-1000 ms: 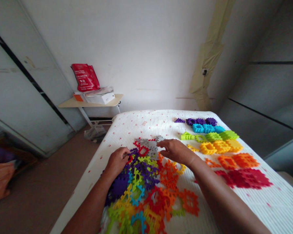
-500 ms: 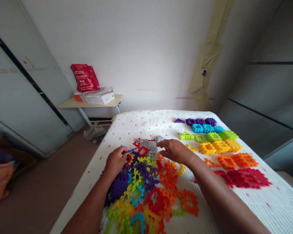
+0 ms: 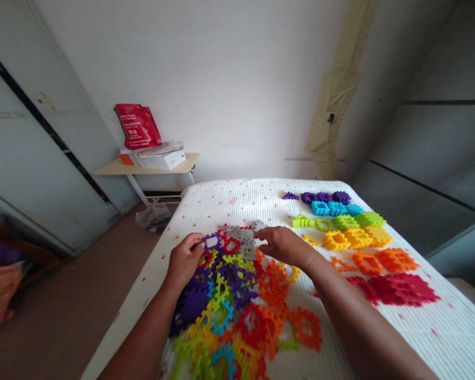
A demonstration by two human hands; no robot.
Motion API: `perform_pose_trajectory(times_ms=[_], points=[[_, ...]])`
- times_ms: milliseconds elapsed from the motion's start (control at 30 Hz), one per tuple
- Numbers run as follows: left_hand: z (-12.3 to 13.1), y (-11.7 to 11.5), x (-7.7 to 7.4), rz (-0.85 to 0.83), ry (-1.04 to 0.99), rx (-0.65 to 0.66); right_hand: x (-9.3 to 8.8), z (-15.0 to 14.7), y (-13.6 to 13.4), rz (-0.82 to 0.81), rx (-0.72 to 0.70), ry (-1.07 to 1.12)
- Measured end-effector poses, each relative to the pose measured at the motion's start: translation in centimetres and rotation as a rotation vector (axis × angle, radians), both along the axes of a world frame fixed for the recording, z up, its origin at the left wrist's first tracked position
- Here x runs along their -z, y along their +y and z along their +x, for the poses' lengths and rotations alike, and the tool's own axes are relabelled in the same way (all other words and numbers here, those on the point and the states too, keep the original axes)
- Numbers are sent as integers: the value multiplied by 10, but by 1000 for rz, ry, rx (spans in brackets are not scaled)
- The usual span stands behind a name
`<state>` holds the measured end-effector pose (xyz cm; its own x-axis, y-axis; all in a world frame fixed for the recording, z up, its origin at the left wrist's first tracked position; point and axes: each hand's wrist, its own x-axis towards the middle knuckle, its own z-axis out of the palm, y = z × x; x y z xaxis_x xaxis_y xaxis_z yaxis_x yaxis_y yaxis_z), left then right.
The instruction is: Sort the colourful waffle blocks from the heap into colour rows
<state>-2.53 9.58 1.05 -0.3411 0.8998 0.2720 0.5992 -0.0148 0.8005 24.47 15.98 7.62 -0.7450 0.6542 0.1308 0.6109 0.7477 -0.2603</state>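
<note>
Between the thumb and fingers of my left hand (image 3: 187,258) is a purple square toothed building piece (image 3: 212,248) with an open middle. It is held tilted above the far left of a mixed pile. My right hand (image 3: 284,244) has its fingers apart and bent, at the right edge of grey toothed pieces (image 3: 247,237); whether the fingertips touch them I cannot tell. A red open-centred piece (image 3: 232,246) lies between both hands. Below them spreads the loose pile, with purple pieces (image 3: 195,300), orange pieces (image 3: 273,285) and green, yellow, blue and red ones.
On the right of the white spotted bed cover (image 3: 237,198), pieces stand in rows by colour: purple (image 3: 341,198), blue (image 3: 337,209), green (image 3: 370,219), yellow (image 3: 358,238), orange (image 3: 398,260), red (image 3: 404,289). A small table (image 3: 116,168) with a red bag (image 3: 136,126) stands by the wall.
My left hand has turned the purple piece from edge-on to face-on, so its open middle now shows. My right hand stays in place.
</note>
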Motion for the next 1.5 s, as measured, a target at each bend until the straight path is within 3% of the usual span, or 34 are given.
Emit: perform_pose_trajectory(times_ms=[300,500,867,1033,1200,1500], points=[[10,-7,-16,-32,-312,37,1,0,0,-25,-14,13],[18,-12,-25,-88,-407,49,0,-3,-3,1,-13,12],[43,-16,-27,-171,-464,168,14,-29,-19,132,-202,274],[52,-17,-27,-183,-459,234,22,-35,-22,162,-199,229],[56,-19,-27,-196,-436,261,18,-36,-25,162,-170,147],[59,-19,-29,-195,-420,224,12,-37,-30,200,-131,21]])
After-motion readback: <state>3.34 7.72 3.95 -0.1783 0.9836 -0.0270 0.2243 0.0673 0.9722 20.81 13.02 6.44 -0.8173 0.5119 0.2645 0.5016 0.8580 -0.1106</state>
